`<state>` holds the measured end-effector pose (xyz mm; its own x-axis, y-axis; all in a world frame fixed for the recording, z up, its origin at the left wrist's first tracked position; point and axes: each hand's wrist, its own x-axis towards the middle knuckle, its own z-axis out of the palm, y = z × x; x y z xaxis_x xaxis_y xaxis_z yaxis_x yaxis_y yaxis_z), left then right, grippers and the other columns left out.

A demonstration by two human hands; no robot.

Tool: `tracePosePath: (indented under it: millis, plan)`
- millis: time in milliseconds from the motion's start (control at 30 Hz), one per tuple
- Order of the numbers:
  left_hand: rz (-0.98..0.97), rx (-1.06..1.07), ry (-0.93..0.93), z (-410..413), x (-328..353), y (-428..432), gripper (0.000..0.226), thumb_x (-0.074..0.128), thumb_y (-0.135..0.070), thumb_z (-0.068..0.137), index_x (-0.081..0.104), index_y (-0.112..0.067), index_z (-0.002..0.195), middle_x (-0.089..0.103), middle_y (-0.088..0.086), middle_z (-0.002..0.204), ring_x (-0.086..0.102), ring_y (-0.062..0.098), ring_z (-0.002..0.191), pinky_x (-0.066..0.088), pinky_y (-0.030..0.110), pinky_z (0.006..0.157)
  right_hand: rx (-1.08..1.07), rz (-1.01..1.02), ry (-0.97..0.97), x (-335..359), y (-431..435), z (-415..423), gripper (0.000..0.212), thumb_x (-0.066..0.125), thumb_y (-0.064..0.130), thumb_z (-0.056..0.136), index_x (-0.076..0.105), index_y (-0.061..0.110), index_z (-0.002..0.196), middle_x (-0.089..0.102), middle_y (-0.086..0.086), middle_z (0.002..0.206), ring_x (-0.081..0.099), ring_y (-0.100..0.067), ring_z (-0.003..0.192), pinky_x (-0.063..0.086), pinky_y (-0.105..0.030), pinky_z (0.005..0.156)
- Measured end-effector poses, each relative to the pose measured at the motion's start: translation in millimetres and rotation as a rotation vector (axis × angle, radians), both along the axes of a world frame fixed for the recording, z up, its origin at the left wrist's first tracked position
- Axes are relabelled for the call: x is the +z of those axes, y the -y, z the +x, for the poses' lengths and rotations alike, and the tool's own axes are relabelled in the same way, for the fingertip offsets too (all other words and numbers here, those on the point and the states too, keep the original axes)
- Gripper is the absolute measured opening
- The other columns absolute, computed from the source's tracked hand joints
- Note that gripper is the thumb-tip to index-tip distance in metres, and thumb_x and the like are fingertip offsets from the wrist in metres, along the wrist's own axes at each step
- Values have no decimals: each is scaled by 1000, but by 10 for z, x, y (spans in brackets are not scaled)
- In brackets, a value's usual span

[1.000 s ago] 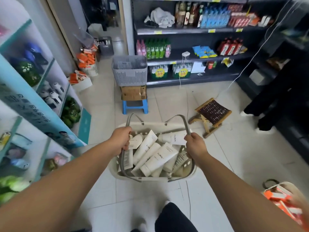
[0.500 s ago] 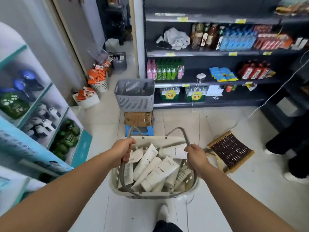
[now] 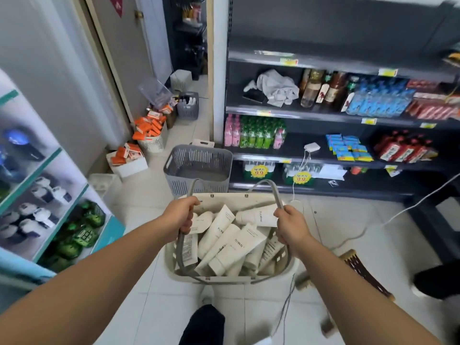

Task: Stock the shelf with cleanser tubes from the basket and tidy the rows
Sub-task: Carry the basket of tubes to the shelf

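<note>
The dark shelving unit [image 3: 348, 113] fills the upper right of the frame, its rows carrying bottles and packets, with a rumpled cloth [image 3: 276, 87] on one tier. An empty grey basket [image 3: 199, 168] stands on the floor at centre. Just below it, you carry the cream basket [image 3: 231, 277] clear of the floor, heaped with white cleanser tubes [image 3: 234, 240] lying crosswise. Your left hand [image 3: 180, 215] has its grip wrapped around the near-left handle; your right hand [image 3: 290, 226] clenches the right handle. This looks like the carrying step, with no tube stocked yet. Next, you likely need to set the load down near a free tier and release one hand to pick.
</note>
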<state>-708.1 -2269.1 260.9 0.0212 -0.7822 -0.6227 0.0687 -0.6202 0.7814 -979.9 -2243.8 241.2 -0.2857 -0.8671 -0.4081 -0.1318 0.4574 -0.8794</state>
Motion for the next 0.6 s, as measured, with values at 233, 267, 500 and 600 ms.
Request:
tracePosePath:
  millis: [233, 267, 500, 600]
  plan:
    - [30, 64, -13, -14, -50, 1190, 29, 50, -17, 86, 31, -19, 64, 20, -5, 44, 13, 11, 35, 13, 16, 37, 70, 43, -57, 60, 1322, 93, 13, 44, 10, 94, 55, 8, 87, 36, -5, 60, 29, -17, 47, 25, -25, 43]
    - [39, 81, -17, -9, -42, 1360, 28, 49, -16, 86, 31, -19, 65, 20, -5, 43, 12, 12, 35, 13, 16, 37, 79, 58, -58, 67, 1526, 114, 13, 44, 10, 94, 55, 7, 89, 35, -5, 59, 28, -16, 46, 24, -24, 42]
    - [33, 200, 20, 154, 80, 2367, 19, 44, -7, 82, 36, -16, 66, 23, -5, 40, 13, 10, 36, 12, 18, 43, 167, 58, -36, 143, 2802, 319, 9, 42, 9, 94, 47, 8, 85, 29, -4, 57, 22, -14, 40, 18, -24, 42]
    - [18, 274, 1, 281, 134, 2676, 19, 44, -8, 82, 36, -15, 66, 21, -5, 41, 13, 10, 33, 13, 17, 43, 221, 26, -34, 197, 3274, 416, 12, 43, 10, 93, 44, 10, 81, 28, -4, 57, 22, -14, 40, 18, -24, 42]
